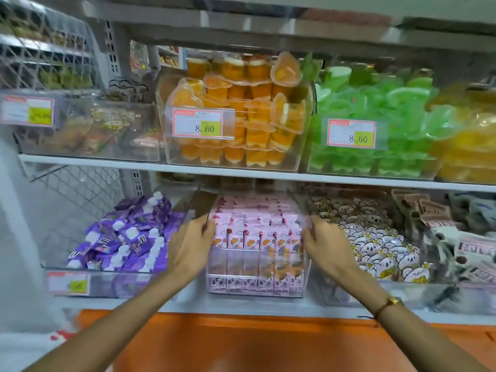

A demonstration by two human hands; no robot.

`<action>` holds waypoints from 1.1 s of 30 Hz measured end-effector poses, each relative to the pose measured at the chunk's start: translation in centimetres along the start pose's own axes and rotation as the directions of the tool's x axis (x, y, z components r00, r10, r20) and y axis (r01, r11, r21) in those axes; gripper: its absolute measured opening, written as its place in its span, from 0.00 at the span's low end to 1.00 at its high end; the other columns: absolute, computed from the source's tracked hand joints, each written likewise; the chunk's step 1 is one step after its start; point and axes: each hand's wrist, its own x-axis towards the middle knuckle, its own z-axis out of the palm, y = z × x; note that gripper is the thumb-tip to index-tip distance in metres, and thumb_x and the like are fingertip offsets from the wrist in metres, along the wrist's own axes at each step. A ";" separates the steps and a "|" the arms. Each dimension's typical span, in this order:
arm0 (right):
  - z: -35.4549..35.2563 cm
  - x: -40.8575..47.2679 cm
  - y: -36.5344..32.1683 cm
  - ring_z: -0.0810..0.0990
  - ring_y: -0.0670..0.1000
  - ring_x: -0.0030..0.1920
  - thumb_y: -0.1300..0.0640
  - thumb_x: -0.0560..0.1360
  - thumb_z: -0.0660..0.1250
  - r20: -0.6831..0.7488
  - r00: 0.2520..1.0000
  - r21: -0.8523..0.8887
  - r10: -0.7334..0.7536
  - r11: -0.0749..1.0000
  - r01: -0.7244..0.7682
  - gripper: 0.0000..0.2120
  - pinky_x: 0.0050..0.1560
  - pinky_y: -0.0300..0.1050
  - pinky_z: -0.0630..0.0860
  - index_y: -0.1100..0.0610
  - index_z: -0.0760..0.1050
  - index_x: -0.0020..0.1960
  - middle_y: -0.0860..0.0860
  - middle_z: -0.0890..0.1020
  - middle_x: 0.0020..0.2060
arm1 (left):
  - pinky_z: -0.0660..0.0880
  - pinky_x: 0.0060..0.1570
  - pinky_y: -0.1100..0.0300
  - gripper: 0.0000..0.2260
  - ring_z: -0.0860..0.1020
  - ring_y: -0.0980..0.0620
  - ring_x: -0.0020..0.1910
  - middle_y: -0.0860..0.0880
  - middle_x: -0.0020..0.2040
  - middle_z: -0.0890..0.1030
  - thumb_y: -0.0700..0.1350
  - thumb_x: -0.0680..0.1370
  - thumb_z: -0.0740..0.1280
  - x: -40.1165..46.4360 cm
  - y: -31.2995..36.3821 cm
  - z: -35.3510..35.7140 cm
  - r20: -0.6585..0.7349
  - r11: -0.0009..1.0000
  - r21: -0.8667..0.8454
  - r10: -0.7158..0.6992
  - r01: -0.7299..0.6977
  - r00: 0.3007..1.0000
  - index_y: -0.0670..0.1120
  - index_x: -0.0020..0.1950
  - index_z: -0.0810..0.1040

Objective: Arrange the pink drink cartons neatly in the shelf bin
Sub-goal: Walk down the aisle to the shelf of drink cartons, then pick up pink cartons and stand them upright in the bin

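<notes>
Several pink drink cartons point(257, 226) stand upright in tight rows inside a clear plastic bin point(255, 275) on the lower shelf. My left hand point(190, 245) grips the bin's left wall near its front corner, fingers curled over the rim. My right hand point(326, 245) grips the right wall the same way. The bin's front edge sticks out to the lip of the shelf. The cartons at the back are partly hidden under the shelf above.
A bin of purple pouches point(126, 237) sits on the left, a bin of koala-print packs point(373, 237) on the right. Above stand bins of orange jelly cups point(241, 111) and green jelly cups point(375, 124). An orange surface point(241, 342) lies below the shelf.
</notes>
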 end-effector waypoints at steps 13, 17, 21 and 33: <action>1.7 -6.9 1.2 0.77 0.59 0.35 0.55 0.82 0.54 -0.016 0.999 -0.103 -0.036 0.994 0.034 0.14 0.30 0.45 0.62 0.61 0.67 0.64 0.56 0.79 0.35 | 0.68 0.37 0.52 0.13 0.78 0.38 0.41 0.41 0.40 0.80 0.49 0.84 0.52 -6.9 -1.3 1.0 0.045 0.982 0.151 0.109 -0.115 0.993 0.46 0.58 0.73; 2.6 -6.3 1.6 0.75 0.58 0.33 0.58 0.81 0.54 -0.029 0.999 -0.136 0.013 0.991 -0.016 0.16 0.29 0.45 0.65 0.62 0.64 0.67 0.56 0.77 0.34 | 0.69 0.37 0.51 0.15 0.77 0.38 0.41 0.40 0.41 0.80 0.48 0.84 0.51 -6.8 -1.3 2.4 0.040 0.988 0.088 0.126 -0.129 0.991 0.44 0.62 0.73; 2.6 -6.7 2.8 0.73 0.56 0.30 0.58 0.80 0.56 0.011 1.000 -0.104 -0.003 0.995 0.004 0.21 0.24 0.43 0.57 0.59 0.57 0.72 0.54 0.76 0.32 | 0.66 0.34 0.52 0.14 0.75 0.39 0.36 0.45 0.32 0.74 0.47 0.83 0.53 -7.4 -1.7 3.2 0.047 0.994 0.004 0.113 -0.114 0.992 0.45 0.60 0.75; 4.6 4.6 -4.0 0.74 0.56 0.60 0.57 0.78 0.60 0.081 0.957 0.017 -0.277 0.961 0.277 0.15 0.54 0.48 0.73 0.56 0.74 0.63 0.55 0.78 0.59 | 0.67 0.44 0.75 0.12 0.71 0.77 0.43 0.66 0.53 0.75 0.57 0.80 0.56 -5.9 -1.9 3.2 0.129 0.945 -0.314 -0.054 0.092 0.990 0.64 0.62 0.72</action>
